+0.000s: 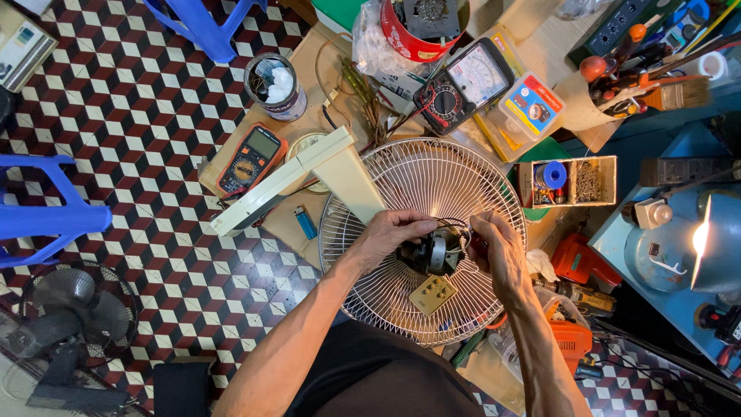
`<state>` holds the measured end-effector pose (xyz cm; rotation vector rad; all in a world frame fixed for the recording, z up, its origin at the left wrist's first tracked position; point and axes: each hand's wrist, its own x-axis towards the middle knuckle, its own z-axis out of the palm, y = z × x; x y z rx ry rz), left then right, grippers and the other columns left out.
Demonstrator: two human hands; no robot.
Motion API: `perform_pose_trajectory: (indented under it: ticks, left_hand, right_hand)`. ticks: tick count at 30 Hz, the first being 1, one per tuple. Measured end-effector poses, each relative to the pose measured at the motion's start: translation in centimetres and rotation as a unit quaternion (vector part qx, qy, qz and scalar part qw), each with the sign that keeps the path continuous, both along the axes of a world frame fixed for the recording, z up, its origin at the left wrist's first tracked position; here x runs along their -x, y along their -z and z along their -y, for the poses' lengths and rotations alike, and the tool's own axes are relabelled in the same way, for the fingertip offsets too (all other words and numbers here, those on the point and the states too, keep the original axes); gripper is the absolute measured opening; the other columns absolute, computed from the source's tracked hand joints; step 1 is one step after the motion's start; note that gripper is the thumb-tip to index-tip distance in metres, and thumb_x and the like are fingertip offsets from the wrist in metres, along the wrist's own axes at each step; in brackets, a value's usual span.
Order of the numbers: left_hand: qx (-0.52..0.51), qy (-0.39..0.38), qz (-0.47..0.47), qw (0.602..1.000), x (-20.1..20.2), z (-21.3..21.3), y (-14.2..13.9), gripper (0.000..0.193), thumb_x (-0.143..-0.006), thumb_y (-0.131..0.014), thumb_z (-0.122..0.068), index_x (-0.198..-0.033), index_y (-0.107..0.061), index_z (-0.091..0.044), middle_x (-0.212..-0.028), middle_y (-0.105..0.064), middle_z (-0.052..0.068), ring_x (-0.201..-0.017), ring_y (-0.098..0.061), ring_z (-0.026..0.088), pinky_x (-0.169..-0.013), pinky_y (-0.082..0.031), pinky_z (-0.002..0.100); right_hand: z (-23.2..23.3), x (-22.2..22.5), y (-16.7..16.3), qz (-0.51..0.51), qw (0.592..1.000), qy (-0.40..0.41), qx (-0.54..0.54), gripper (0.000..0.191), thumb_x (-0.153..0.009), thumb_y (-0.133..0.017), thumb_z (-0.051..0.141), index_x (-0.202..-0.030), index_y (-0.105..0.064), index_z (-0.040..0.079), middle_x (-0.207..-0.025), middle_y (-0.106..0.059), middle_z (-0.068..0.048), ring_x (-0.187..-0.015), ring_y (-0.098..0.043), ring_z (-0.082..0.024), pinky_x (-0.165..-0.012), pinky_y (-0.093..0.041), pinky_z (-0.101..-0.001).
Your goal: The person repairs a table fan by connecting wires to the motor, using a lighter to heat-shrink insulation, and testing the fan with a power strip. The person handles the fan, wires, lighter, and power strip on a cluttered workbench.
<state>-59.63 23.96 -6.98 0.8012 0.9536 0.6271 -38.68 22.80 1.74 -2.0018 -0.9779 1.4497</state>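
1. The left hand (394,232) is gripping the fan motor (434,255) above the wire fan guard (401,174).
2. The right hand (498,251) is pinching the motor's dark wires (455,224), fingers closed narrowly.

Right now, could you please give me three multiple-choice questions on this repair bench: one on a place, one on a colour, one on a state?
1. Where does the small blue lighter lie?
A. left of the round white wire fan guard
B. inside the red tub
C. on the floor

2. What colour is the casing of the digital multimeter?
A. green
B. orange
C. white

3. What do the left hand and right hand do?
A. rest flat
B. hold the dark fan motor
C. grip a drill

A: it lies beside the guard. B: orange edges. B: both hands close round the motor.
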Motion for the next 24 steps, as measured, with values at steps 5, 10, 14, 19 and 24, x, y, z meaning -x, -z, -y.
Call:
perform_pose_trajectory:
  ticks: [5,10,14,19,24]
  left_hand:
    - [0.001,0.003,-0.008,1.0,0.1,0.1,-0.1,0.05,-0.08,-0.077,-0.052,-0.108,-0.079,-0.011,-0.089,-0.076,0.002,-0.081,-0.068,0.013,-0.079,-0.055,0.028]
    - [-0.008,0.001,-0.015,1.0,0.1,0.1,-0.3,0.051,-0.08,-0.076,-0.053,-0.108,-0.079,-0.01,-0.088,-0.075,0.002,-0.081,-0.068,0.012,-0.08,-0.055,0.028]
    - [-0.027,0.003,-0.012,1.0,0.2,0.2,-0.9,0.051,-0.081,-0.074,-0.054,-0.108,-0.079,-0.011,-0.087,-0.076,0.004,-0.08,-0.069,0.013,-0.08,-0.056,0.028]
    - [-0.071,0.024,-0.053,0.996,0.0,-0.1,-2.3,0.052,-0.083,-0.073,-0.055,-0.109,-0.079,-0.01,-0.09,-0.076,0.004,-0.083,-0.069,0.013,-0.08,-0.056,0.029]
    - [-0.179,0.09,-0.095,0.975,-0.5,-0.7,-4.1,0.042,-0.088,-0.072,-0.046,-0.111,-0.077,-0.011,-0.095,-0.075,0.002,-0.089,-0.07,0.013,-0.082,-0.055,0.03]
  right_hand:
    - [0.2,0.1,0.3,-0.024,1.0,0.014,-0.008,0.034,-0.095,-0.053,0.044,-0.089,-0.054,0.01,-0.064,-0.053,-0.003,-0.051,-0.043,-0.01,-0.046,-0.034,-0.0266]
    - [0.6,-0.3,0.6,-0.041,0.996,0.051,-0.061,0.044,-0.099,-0.043,0.054,-0.097,-0.054,0.012,-0.066,-0.056,-0.003,-0.053,-0.046,-0.01,-0.047,-0.037,-0.0263]
    - [1.9,-1.5,0.9,-0.07,0.984,0.128,-0.106,0.043,-0.102,-0.041,0.055,-0.103,-0.05,0.013,-0.072,-0.059,-0.003,-0.057,-0.05,-0.01,-0.049,-0.04,-0.0255]
    - [5.7,-3.2,1.5,-0.148,0.953,0.237,-0.118,0.031,-0.104,-0.053,0.041,-0.106,-0.054,0.011,-0.078,-0.062,-0.005,-0.061,-0.054,-0.01,-0.052,-0.043,-0.0254]
    - [10.6,-3.6,2.7,-0.171,0.945,0.26,-0.102,0.02,-0.096,-0.066,0.023,-0.104,-0.059,0.006,-0.083,-0.062,-0.002,-0.065,-0.054,-0.007,-0.057,-0.045,-0.0235]
